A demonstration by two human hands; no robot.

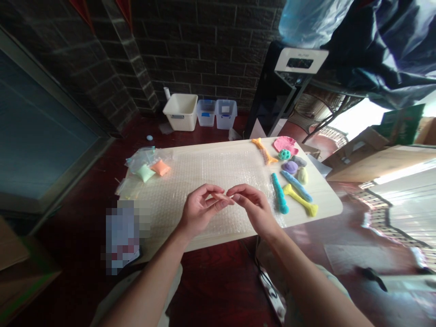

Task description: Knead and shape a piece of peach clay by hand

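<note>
A thin pale piece (225,198) is held above the table (329,202), over the bubble wrap (190,170), nearer the near edge than the far. The left hand (201,206) has thumb and fingers clamped on it; the right hand (251,203) brings its fingertips to the other end, though I cannot tell whether they pinch. Holding it from both ends probably steadies something so slight. Towards the right edge, the yellow piece (299,200), teal piece (279,195) and blue piece (296,185) lie side by side, perhaps to avoid crowding the hands; the green packet (145,173) and orange packet (161,167) sit by the far left corner.
</note>
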